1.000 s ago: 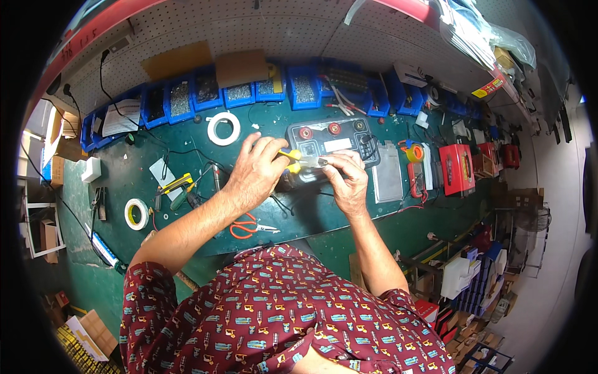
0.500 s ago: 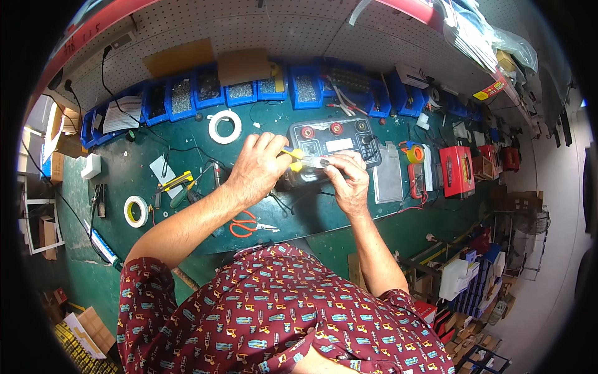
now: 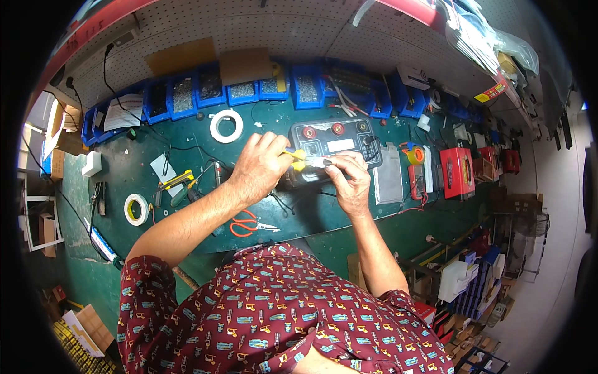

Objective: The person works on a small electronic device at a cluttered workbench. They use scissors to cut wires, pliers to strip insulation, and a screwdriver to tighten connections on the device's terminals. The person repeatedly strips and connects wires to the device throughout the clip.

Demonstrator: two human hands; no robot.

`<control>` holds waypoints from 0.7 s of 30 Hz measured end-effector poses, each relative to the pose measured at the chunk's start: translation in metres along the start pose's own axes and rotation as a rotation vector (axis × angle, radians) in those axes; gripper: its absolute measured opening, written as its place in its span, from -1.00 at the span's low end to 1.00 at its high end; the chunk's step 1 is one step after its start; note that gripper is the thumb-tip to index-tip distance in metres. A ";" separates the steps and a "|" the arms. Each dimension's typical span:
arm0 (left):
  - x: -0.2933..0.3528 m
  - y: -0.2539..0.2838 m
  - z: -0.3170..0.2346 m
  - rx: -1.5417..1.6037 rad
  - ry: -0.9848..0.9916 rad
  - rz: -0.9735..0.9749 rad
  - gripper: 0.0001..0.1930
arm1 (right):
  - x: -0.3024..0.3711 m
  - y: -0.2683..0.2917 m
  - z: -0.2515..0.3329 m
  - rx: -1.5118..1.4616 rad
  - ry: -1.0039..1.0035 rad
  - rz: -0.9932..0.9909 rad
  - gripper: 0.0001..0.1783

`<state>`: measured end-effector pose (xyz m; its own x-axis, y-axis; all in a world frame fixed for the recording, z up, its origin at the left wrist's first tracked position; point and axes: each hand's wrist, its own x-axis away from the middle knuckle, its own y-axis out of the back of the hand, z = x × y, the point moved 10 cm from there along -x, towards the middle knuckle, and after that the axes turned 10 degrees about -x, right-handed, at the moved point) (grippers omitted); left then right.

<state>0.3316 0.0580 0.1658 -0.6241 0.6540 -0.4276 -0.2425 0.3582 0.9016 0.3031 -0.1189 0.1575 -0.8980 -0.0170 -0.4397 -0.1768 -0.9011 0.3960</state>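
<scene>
My left hand [image 3: 258, 167] is closed around yellow-handled pliers [image 3: 298, 164], whose metal jaws point right. The fingers of my right hand [image 3: 352, 187] are pinched at the jaw tips, on a small dark piece too small to make out. Just beyond both hands stands a dark boxy device [image 3: 322, 143] with red round terminals and a white label on its top. The pliers and my fingers cover part of its near side.
Orange-handled scissors [image 3: 244, 224] lie near the bench edge. To the left are a yellow utility knife [image 3: 177, 181] and a tape roll [image 3: 137, 209]; a white tape roll [image 3: 225, 126] lies farther back. Blue bins [image 3: 181, 100] line the back. A red box [image 3: 456, 172] stands right.
</scene>
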 end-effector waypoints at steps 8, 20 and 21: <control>0.073 -0.006 0.040 0.382 0.348 -0.031 -0.69 | 0.005 0.000 0.003 -0.033 -0.048 -0.054 -0.85; 0.441 -0.114 0.189 0.034 1.526 0.052 -0.60 | -0.002 0.000 0.011 0.064 0.061 0.011 -0.83; 0.470 -0.120 0.192 0.027 1.590 0.031 -0.59 | -0.004 -0.002 0.014 0.046 0.099 0.017 -0.82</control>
<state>0.2096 0.4507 -0.1557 -0.7387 -0.6656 0.1063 -0.2136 0.3807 0.8997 0.3016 -0.1107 0.1695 -0.8574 -0.0772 -0.5089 -0.1819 -0.8794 0.4399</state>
